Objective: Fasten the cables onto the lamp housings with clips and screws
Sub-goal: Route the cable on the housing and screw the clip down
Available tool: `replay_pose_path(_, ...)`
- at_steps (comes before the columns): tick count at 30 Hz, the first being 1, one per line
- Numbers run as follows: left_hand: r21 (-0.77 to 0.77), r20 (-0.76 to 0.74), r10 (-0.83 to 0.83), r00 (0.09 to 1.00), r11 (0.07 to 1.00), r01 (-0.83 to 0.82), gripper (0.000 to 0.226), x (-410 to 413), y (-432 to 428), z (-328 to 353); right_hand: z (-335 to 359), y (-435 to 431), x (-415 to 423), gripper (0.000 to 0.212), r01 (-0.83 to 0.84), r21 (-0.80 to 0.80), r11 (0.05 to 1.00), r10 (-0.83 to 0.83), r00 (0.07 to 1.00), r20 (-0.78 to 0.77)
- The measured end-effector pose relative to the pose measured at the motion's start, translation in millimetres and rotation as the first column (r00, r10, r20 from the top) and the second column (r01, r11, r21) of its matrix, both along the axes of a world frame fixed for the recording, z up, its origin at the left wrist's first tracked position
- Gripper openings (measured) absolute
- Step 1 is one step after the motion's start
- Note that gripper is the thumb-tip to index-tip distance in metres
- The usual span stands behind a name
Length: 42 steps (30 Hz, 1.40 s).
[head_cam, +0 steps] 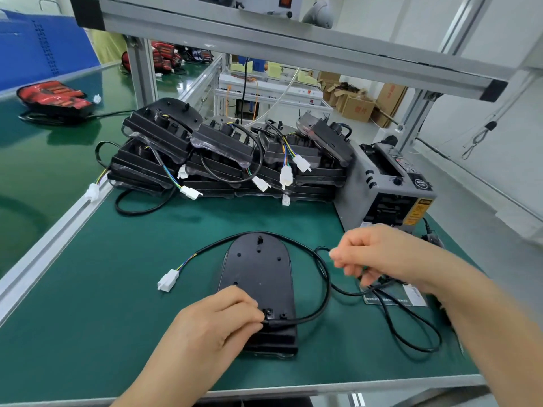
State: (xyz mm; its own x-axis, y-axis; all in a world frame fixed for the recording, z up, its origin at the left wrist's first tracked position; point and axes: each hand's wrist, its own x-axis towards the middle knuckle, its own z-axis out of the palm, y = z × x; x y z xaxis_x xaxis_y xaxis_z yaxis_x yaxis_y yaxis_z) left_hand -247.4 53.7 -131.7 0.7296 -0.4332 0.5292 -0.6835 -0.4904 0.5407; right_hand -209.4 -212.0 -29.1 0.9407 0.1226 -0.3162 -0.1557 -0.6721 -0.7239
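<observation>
**Cable seated at the housing's lower end, ready for a clip**

One housing (258, 277) lies back-up in the lower centre of the frame on the green mat (117, 318). Its cable (296, 319) leaves the lower end, loops round the right side and over the top, and ends in a white plug (168, 282) at centre left.

The cable is pinched by the left hand (211, 324) just where it meets the housing, beside the small holes (269, 312) there. The right hand (379, 257), at centre right, is blurred. Its fingers are curled, but whether anything is gripped cannot be told. A separate black cord (411, 333) lies below it.

The step in hand is judged to be seating the cable before a clip is set. The cable should be pressed flat and straight across its seat, with the holes left uncovered by the fingers. The loop should be left slack so that no pull is put on the seat. The housing is best steadied by the same hand while the clip is brought in.

More housings are stacked (223, 154) at upper centre.
</observation>
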Motion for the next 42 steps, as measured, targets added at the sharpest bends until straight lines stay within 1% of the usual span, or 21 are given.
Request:
replay_pose_path(2, -0.003, 0.001, 0.002, 1.0, 1.0, -0.002, 0.018, 0, 0, 0, 7, -36, -1, 0.021, 0.159, -0.104, 0.982, -0.146, 0.982, 0.115)
replay_pose_path(3, -0.002, 0.001, 0.006, 1.0, 1.0, -0.006, 0.018, 0, 0, -1, 7, -56, 1, 0.019, 0.259, -0.153, 0.954, -0.232, 0.957, 0.172)
replay_pose_path(5, 0.003, -0.002, 0.013, 1.0, 1.0, -0.013, 0.018, 0, 0, -2, 1, -91, 9, 0.021, 0.445, -0.285, 0.849, -0.382, 0.889, 0.253)
replay_pose_path(6, 0.004, -0.003, 0.014, 1.0, 1.0, -0.014, 0.017, 0, 0, -2, -3, -106, 13, 0.024, 0.484, -0.416, 0.77, -0.401, 0.874, 0.274)
replay_pose_path(8, 0.004, -0.008, 0.011, 1.0, 1.0, -0.011, 0.017, 0, -1, -2, -14, -125, 20, 0.03, 0.463, -0.664, 0.587, -0.385, 0.881, 0.275)
replay_pose_path(9, 0.003, -0.012, 0.011, 1.0, 1.0, -0.011, 0.016, 0, -1, -2, -20, -130, 22, 0.034, 0.436, -0.744, 0.506, -0.39, 0.885, 0.254)
replay_pose_path(10, 0.003, -0.015, 0.01, 1.0, 1.0, -0.01, 0.014, 0, -1, -2, -26, -134, 24, 0.038, 0.402, -0.801, 0.444, -0.404, 0.887, 0.222)
replay_pose_path(12, 0.011, -0.018, 0.012, 1.0, 1.0, -0.012, 0.006, 0, -1, -2, -39, -140, 29, 0.044, 0.329, -0.864, 0.38, -0.433, 0.889, 0.148)
replay_pose_path(14, 0.02, -0.015, 0.022, 1.0, 1.0, -0.022, 0.005, -1, -2, -1, -51, -145, 33, 0.046, 0.271, -0.885, 0.379, -0.453, 0.888, 0.078)
replay_pose_path(18, 0.021, -0.008, 0.026, 1.0, 0.999, -0.026, 0.005, -3, -3, 1, -66, -156, 35, 0.032, 0.238, -0.865, 0.441, -0.494, 0.869, -0.013)
replay_pose_path(23, 0.011, -0.023, 0.025, 0.999, 1.0, -0.025, 0.008, -5, -2, 2, -77, -163, 32, 0.046, 0.292, -0.823, 0.486, -0.504, 0.864, 0.009)
replay_pose_path(25, 0.012, -0.024, 0.025, 0.999, 1.0, -0.024, 0.008, -6, -1, 2, -79, -162, 30, 0.044, 0.344, -0.777, 0.527, -0.529, 0.848, 0.016)
replay_pose_path(27, 0.005, -0.025, 0.025, 0.999, 1.0, -0.025, 0.007, -6, -2, 2, -82, -164, 24, 0.03, 0.473, -0.666, 0.577, -0.591, 0.805, 0.059)
replay_pose_path(29, 0.0, -0.031, 0.028, 0.999, 1.0, -0.028, 0.003, -6, -2, 2, -82, -170, 17, 0.029, 0.649, -0.438, 0.622, -0.694, 0.716, 0.076)
replay_pose_path(30, -0.001, -0.032, 0.031, 0.999, 1.0, -0.031, 0.005, -6, -2, 2, -80, -173, 12, 0.029, 0.729, -0.293, 0.619, -0.751, 0.658, 0.053)
replay_pose_path(32, -0.001, -0.027, 0.033, 0.999, 0.999, -0.033, 0.006, -6, -2, 2, -76, -178, 3, 0.03, 0.826, 0.003, 0.563, -0.825, 0.563, -0.047)
replay_pose_path(35, -0.004, -0.032, 0.039, 0.999, 0.999, -0.039, 0.006, -5, -3, 1, -68, -181, -12, 0.037, 0.842, 0.369, 0.393, -0.863, 0.476, -0.168)
replay_pose_path(37, -0.006, -0.033, 0.04, 0.999, 0.999, -0.041, 0.006, -5, -3, 1, -62, -178, -21, 0.039, 0.782, 0.564, 0.265, -0.861, 0.455, -0.226)
replay_pose_path(39, -0.003, -0.032, 0.041, 0.999, 0.999, -0.041, 0.006, -5, -4, 1, -53, -168, -29, 0.035, 0.703, 0.69, 0.17, -0.84, 0.47, -0.271)
replay_pose_path(40, 0.0, -0.031, 0.042, 0.999, 0.999, -0.042, 0.006, -5, -4, 1, -48, -160, -32, 0.03, 0.667, 0.727, 0.162, -0.828, 0.492, -0.267)
replay_pose_path(42, -0.002, -0.033, 0.043, 0.999, 0.999, -0.043, 0.005, -5, -3, 1, -37, -143, -38, 0.024, 0.626, 0.745, 0.231, -0.806, 0.552, -0.213)
